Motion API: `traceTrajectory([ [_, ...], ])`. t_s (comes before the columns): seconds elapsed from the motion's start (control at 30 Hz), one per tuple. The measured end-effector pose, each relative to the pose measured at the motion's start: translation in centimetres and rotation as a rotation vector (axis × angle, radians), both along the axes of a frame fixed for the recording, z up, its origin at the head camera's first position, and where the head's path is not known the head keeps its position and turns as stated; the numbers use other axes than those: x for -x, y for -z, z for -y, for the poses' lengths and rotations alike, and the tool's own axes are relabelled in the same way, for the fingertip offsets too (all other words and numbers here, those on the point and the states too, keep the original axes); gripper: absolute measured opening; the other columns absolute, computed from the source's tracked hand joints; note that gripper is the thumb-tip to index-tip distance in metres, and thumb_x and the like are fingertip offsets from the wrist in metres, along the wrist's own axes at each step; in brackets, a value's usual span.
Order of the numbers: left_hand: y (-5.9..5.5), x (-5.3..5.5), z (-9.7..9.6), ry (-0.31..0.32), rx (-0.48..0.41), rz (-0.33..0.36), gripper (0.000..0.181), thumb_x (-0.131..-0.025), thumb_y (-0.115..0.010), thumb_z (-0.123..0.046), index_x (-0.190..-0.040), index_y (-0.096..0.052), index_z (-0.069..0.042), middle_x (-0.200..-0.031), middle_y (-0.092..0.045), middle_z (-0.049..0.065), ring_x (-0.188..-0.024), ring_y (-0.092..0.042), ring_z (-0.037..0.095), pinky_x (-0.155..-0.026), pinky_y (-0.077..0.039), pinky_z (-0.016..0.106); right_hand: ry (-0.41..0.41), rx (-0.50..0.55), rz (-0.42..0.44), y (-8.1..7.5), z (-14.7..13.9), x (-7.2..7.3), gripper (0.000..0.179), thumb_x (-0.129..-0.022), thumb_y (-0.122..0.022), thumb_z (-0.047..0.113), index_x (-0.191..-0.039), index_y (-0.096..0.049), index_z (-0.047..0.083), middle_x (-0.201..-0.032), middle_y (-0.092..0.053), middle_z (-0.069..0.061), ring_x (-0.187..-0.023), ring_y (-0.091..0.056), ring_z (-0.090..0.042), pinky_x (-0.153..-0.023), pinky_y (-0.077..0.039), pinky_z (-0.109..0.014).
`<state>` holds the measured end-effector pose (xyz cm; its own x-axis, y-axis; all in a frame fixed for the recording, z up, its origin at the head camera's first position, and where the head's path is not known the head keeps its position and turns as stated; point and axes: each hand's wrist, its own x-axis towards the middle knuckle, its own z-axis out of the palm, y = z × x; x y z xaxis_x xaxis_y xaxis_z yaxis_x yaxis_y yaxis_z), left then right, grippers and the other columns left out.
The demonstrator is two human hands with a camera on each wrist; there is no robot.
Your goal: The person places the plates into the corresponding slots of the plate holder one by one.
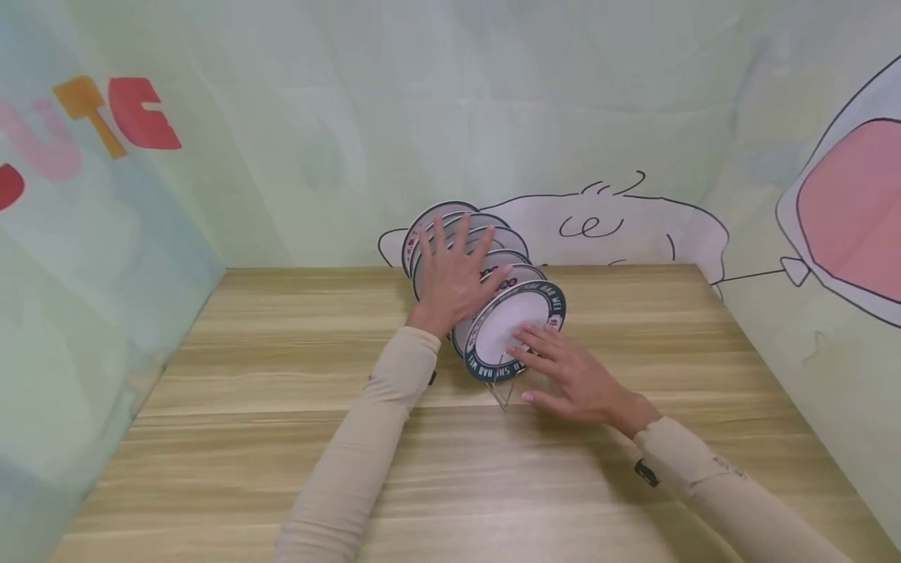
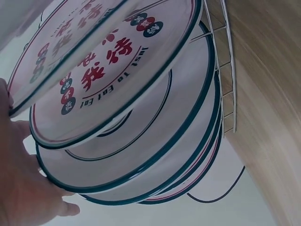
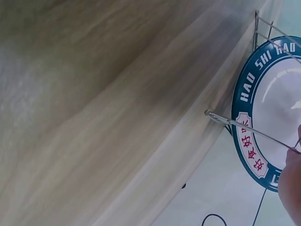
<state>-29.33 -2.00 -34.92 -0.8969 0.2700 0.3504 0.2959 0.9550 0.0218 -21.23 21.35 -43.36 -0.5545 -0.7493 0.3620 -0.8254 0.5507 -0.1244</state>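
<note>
Several round plates, white with dark green rims and red lettering, stand tilted in a row in a wire rack (image 1: 503, 397). The front plate (image 1: 503, 332) faces the person. My left hand (image 1: 456, 280) lies over the row with its fingers spread across the plates' upper edges. In the left wrist view, that hand (image 2: 28, 174) is beside the plates (image 2: 127, 174), and the wire rack (image 2: 227, 75) runs along their side. My right hand (image 1: 579, 377) has its extended fingers at the front plate's face, near the rack's front wire. The right wrist view shows just part of this hand (image 3: 291, 186).
The plates and rack stand on a wood-grain table (image 1: 281, 367) toward its back edge. Printed cloth walls (image 1: 317, 141) enclose the back and both sides, with a cartoon drawing behind the plates and a pink balloon shape (image 1: 855, 211) at right.
</note>
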Motion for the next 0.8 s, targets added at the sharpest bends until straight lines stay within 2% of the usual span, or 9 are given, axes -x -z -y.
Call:
traceTrajectory([
  [0.2,0.2,0.0,0.3,0.01,-0.018,0.001,0.073,-0.097,-0.032,-0.069,-0.158,-0.029,-0.03,-0.167,-0.021,0.012,-0.151,-0.012,0.052,-0.12,-0.008,0.068,-0.018,0.02,-0.042,0.1,0.4,-0.1,0.065,-0.097,-0.051,0.056,-0.148,-0.05,0.015,-0.157,-0.043,-0.011,-0.147,-0.036,-0.034,-0.118,-0.031,-0.056],
  [0.4,0.2,0.1,0.4,0.034,-0.031,-0.01,0.072,-0.097,-0.034,-0.068,-0.158,-0.031,-0.031,-0.167,-0.023,0.011,-0.151,-0.012,0.051,-0.12,-0.009,0.068,-0.022,0.044,-0.065,0.3,0.8,-0.4,0.064,-0.095,-0.056,0.055,-0.145,-0.053,0.015,-0.155,-0.046,-0.011,-0.145,-0.04,-0.034,-0.116,-0.033,-0.057],
  [0.7,0.6,0.6,1.1,0.101,-0.063,-0.004,0.069,-0.097,-0.038,-0.064,-0.157,-0.03,-0.031,-0.166,-0.025,0.009,-0.153,-0.011,0.048,-0.121,-0.012,0.066,-0.015,0.046,-0.072,0.0,1.9,-1.7,0.061,-0.099,-0.049,0.054,-0.145,-0.054,0.015,-0.155,-0.046,-0.014,-0.145,-0.04,-0.034,-0.116,-0.033,-0.056],
  [0.8,0.5,0.6,1.4,0.12,-0.074,0.0,0.069,-0.098,-0.039,-0.063,-0.158,-0.03,-0.031,-0.166,-0.025,0.009,-0.153,-0.011,0.048,-0.121,-0.013,0.066,-0.004,0.044,-0.069,0.0,2.5,-2.1,0.063,-0.101,-0.042,0.057,-0.145,-0.053,0.014,-0.155,-0.045,-0.014,-0.145,-0.04,-0.034,-0.117,-0.032,-0.056],
])
